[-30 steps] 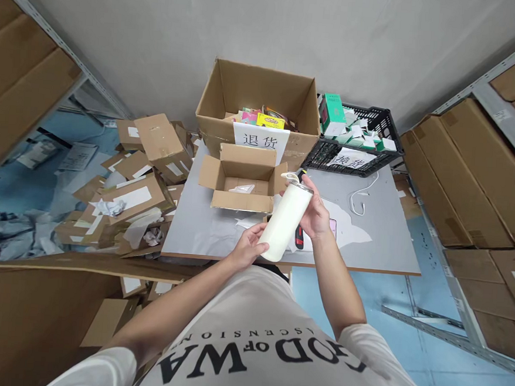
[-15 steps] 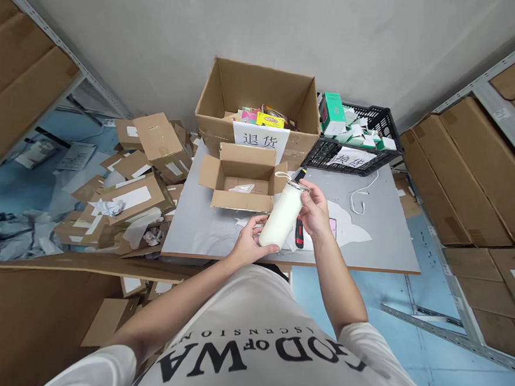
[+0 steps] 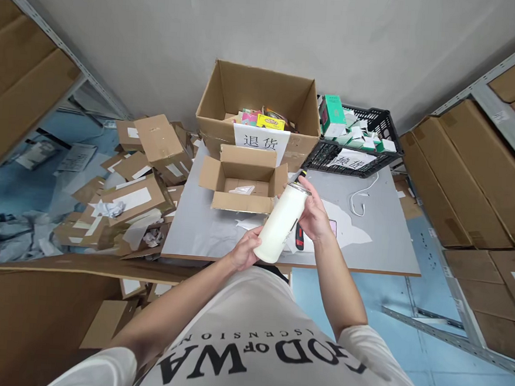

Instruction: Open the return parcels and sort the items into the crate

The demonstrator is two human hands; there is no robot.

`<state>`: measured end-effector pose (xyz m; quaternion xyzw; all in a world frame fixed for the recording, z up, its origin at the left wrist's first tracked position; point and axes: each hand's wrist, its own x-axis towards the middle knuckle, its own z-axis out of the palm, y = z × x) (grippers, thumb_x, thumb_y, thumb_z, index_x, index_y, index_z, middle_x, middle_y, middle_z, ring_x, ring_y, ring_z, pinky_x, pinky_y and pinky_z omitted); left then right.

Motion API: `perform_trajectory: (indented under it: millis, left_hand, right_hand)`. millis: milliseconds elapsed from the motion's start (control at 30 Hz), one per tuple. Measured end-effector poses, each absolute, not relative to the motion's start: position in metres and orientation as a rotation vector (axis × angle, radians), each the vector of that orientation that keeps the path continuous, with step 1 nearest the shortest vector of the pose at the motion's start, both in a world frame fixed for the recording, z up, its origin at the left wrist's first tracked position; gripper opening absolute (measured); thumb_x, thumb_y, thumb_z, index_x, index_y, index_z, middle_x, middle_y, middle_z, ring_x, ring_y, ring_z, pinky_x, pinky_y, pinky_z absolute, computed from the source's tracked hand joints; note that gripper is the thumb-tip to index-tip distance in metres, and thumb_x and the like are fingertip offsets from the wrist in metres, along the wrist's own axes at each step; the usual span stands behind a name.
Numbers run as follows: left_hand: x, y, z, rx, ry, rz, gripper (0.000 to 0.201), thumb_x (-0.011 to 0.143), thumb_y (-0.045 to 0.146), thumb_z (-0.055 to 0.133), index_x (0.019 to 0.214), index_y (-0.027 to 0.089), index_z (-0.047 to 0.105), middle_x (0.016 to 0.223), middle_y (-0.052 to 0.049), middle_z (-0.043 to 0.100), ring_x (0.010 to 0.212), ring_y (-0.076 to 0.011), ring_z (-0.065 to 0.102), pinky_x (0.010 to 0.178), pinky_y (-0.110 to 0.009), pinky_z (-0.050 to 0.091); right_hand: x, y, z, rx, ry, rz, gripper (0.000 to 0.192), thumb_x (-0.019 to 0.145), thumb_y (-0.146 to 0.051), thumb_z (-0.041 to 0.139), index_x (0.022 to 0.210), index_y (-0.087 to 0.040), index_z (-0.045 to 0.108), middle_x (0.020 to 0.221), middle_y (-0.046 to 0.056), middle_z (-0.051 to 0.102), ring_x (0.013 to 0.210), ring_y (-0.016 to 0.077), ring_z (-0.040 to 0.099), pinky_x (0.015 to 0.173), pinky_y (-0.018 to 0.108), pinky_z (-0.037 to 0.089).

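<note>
A cream-white bottle (image 3: 280, 224) with a silvery rim at its upper end is tilted in front of me, over the table's near edge. My left hand (image 3: 245, 250) grips its lower end from the left. Around its upper right side wrap the fingers of my right hand (image 3: 315, 216). Beyond the bottle an open small carton (image 3: 242, 202) has a white scrap (image 3: 242, 189) inside. Partly hidden behind the bottle and my right hand, a red-and-black tool (image 3: 299, 237) lies on white sheeting, and a phone-like object (image 3: 333, 226) shows only its edge.
A large cardboard box (image 3: 258, 87) with colourful packets stands at the back of the grey table (image 3: 193, 229). Beside it is a black crate (image 3: 352, 164) of green-and-white boxes. A white cable (image 3: 357, 203) lies to the right. Cartons (image 3: 138, 196) are heaped left; shelves of boxes (image 3: 466, 172) stand right.
The bottle has turned in my hands, bringing dark markings into view on its right side. Its lower end has come slightly nearer, and my left thumb has shifted to its side.
</note>
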<state>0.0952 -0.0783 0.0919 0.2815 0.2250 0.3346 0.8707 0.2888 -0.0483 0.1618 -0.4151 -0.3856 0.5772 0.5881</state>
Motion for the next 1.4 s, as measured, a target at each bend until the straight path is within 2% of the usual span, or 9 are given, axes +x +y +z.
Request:
perform_trajectory:
  millis: [133, 267, 567, 633, 767, 867, 1200, 1300, 1400]
  left_hand:
    - [0.098, -0.08, 0.099, 0.472, 0.408, 0.609, 0.057, 0.064, 0.043, 0.068, 0.11, 0.01, 0.062, 0.104, -0.015, 0.068, 0.092, -0.034, 0.066, 0.075, -0.043, 0.051]
    - [0.1, -0.074, 0.09, 0.486, 0.498, 0.673, 0.049, 0.07, 0.04, 0.065, 0.109, 0.01, 0.062, 0.102, -0.014, 0.069, 0.092, -0.0298, 0.066, 0.075, -0.039, 0.052]
    - [0.081, -0.052, 0.042, 1.228, 1.139, 0.97, 0.03, 0.072, 0.035, 0.068, 0.096, 0.017, 0.065, 0.102, -0.008, 0.066, 0.099, -0.0232, 0.062, 0.093, -0.044, 0.047]
    - [0.081, -0.053, 0.037, 1.469, 1.177, 0.93, 0.037, 0.071, 0.035, 0.07, 0.103, 0.019, 0.063, 0.108, -0.009, 0.064, 0.102, -0.0245, 0.06, 0.093, -0.047, 0.047]
    - [0.089, -0.054, 0.033, 1.753, 1.139, 0.832, 0.078, 0.06, 0.037, 0.08, 0.129, 0.022, 0.047, 0.13, -0.012, 0.052, 0.119, -0.0303, 0.051, 0.099, -0.049, 0.042]
    - [0.1, -0.049, 0.033, 1.84, 1.093, 0.763, 0.094, 0.056, 0.035, 0.083, 0.137, 0.021, 0.036, 0.138, -0.015, 0.044, 0.127, -0.0332, 0.044, 0.104, -0.05, 0.037]
    - [0.115, -0.031, 0.025, 1.895, 1.014, 0.701, 0.077, 0.064, 0.027, 0.075, 0.132, 0.02, 0.04, 0.132, -0.014, 0.051, 0.124, -0.0323, 0.047, 0.104, -0.049, 0.036]
    - [0.114, -0.031, 0.024, 1.935, 1.016, 0.689, 0.074, 0.066, 0.026, 0.073, 0.132, 0.019, 0.039, 0.129, -0.014, 0.052, 0.123, -0.0318, 0.048, 0.103, -0.048, 0.038]
    - [0.115, -0.032, 0.023, 1.952, 1.028, 0.689, 0.072, 0.067, 0.027, 0.072, 0.132, 0.019, 0.04, 0.128, -0.014, 0.052, 0.121, -0.0315, 0.049, 0.101, -0.047, 0.039]
  right_hand:
    - [0.288, -0.047, 0.159, -0.994, -0.908, 1.318, 0.046, 0.075, -0.052, 0.068, 0.115, -0.031, 0.057, 0.118, 0.003, 0.063, 0.099, 0.0218, 0.063, 0.076, 0.035, 0.054]
    - [0.293, -0.042, 0.159, -0.997, -0.915, 1.232, 0.046, 0.072, -0.049, 0.071, 0.111, -0.029, 0.058, 0.115, 0.003, 0.065, 0.098, 0.022, 0.063, 0.076, 0.034, 0.054]
    - [0.313, -0.044, 0.16, -1.125, -1.108, 0.724, 0.059, 0.059, -0.058, 0.077, 0.106, -0.028, 0.058, 0.121, 0.009, 0.058, 0.119, 0.0295, 0.051, 0.1, 0.047, 0.04]
    - [0.312, -0.051, 0.153, -1.104, -1.184, 0.733, 0.059, 0.055, -0.054, 0.08, 0.103, -0.027, 0.059, 0.121, 0.01, 0.058, 0.12, 0.0306, 0.05, 0.101, 0.049, 0.039]
    - [0.308, -0.065, 0.134, -1.044, -1.256, 0.736, 0.053, 0.055, -0.046, 0.083, 0.098, -0.026, 0.059, 0.117, 0.011, 0.058, 0.119, 0.0312, 0.051, 0.096, 0.051, 0.042]
    - [0.307, -0.072, 0.121, -1.109, -1.245, 0.735, 0.053, 0.056, -0.05, 0.081, 0.096, -0.024, 0.059, 0.117, 0.013, 0.058, 0.118, 0.0317, 0.052, 0.094, 0.052, 0.044]
    - [0.31, -0.08, 0.092, -1.174, -1.458, 0.73, 0.052, 0.059, -0.042, 0.081, 0.103, -0.025, 0.057, 0.124, 0.014, 0.054, 0.122, 0.0321, 0.049, 0.094, 0.052, 0.045]
    - [0.304, -0.081, 0.088, -1.215, -1.409, 0.774, 0.067, 0.059, -0.045, 0.081, 0.115, -0.025, 0.05, 0.125, 0.015, 0.053, 0.122, 0.031, 0.05, 0.096, 0.051, 0.044]
    - [0.295, -0.08, 0.083, -1.213, -1.306, 0.84, 0.098, 0.058, -0.045, 0.081, 0.137, -0.026, 0.026, 0.125, 0.016, 0.054, 0.117, 0.0281, 0.054, 0.097, 0.048, 0.044]
